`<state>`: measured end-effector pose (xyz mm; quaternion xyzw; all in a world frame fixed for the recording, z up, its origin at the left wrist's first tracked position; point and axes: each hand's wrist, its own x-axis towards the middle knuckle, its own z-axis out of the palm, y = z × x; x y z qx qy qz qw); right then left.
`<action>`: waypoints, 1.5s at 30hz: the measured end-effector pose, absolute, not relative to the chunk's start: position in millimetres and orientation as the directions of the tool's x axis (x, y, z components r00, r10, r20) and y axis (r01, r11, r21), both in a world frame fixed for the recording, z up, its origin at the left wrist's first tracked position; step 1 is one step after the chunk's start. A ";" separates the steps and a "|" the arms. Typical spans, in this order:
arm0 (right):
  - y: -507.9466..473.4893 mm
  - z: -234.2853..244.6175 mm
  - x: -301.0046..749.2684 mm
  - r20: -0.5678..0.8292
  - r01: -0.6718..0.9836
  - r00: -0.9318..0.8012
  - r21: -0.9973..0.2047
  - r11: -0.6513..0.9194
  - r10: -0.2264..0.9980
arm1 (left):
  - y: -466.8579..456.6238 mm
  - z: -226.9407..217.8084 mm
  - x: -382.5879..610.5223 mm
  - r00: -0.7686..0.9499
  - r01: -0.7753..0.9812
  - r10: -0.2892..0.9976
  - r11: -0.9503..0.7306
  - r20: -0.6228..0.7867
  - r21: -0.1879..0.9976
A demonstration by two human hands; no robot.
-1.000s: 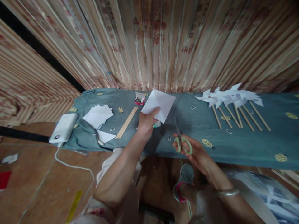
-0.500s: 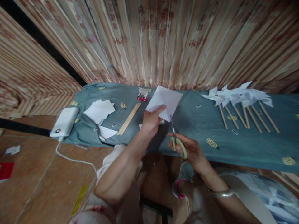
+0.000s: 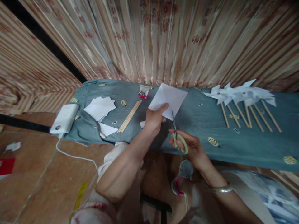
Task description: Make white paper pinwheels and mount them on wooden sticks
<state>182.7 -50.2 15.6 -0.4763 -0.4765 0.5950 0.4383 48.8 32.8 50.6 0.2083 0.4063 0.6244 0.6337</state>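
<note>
striped curtains [image 3: 158,43] with reddish flower motifs fill the view towards twelve o'clock, and below them runs a long table draped in a blue-green cloth [image 3: 247,146] dotted with yellow patches. taking the middle of the white sheet [image 3: 174,96] as the centre of the dial, the left hand [image 3: 154,119] comes in from seven o'clock and pinches the paper near its lower left edge, thumb on top. the sheet is over the cloth, turned so that one corner points towards the person. at five o'clock the right hand [image 3: 191,144] grips the scissors [image 3: 183,144] by their pale green handles, the blades reaching up to that near corner; whether they have bitten into the paper is too small to tell. a silvery bracelet [image 3: 220,189] circles the right wrist.

between nine and ten o'clock sits an open red box [image 3: 143,94] of small metallic pieces. thin wooden sticks [image 3: 129,116] lie side by side between eight and nine, with a stack of white paper [image 3: 100,107] beyond them at nine and a loose paper piece [image 3: 107,129] at eight. farther out, near nine, a white device [image 3: 64,119] trails a cable [image 3: 77,157]. at three o'clock, overlapping white pinwheels [image 3: 243,94] lie in a row, their sticks slanting towards five.
</note>
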 end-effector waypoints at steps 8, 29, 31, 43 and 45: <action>-51.2 20.1 180.5 -0.170 -0.065 -0.144 -0.981 -0.181 0.975 | 33.5 48.6 49.2 -0.124 -0.624 0.964 0.110 -0.237 0.774; -51.4 15.8 179.4 -0.232 -0.130 -0.100 -0.961 -0.243 0.968 | 33.7 47.0 48.5 -0.141 -0.612 0.961 0.104 -0.238 0.784; -51.5 15.2 179.6 -0.230 -0.136 -0.098 -0.961 -0.242 0.968 | 33.6 47.4 48.5 -0.140 -0.616 0.963 0.096 -0.229 0.782; -50.9 17.6 181.8 -0.250 -0.161 -0.058 -0.953 -0.256 0.967 | 35.7 42.6 44.0 -0.094 -0.559 0.978 0.104 -0.187 0.823; -50.7 17.0 182.3 -0.235 -0.149 -0.058 -0.959 -0.241 0.970 | 35.2 41.3 44.7 -0.083 -0.543 0.977 0.121 -0.196 0.831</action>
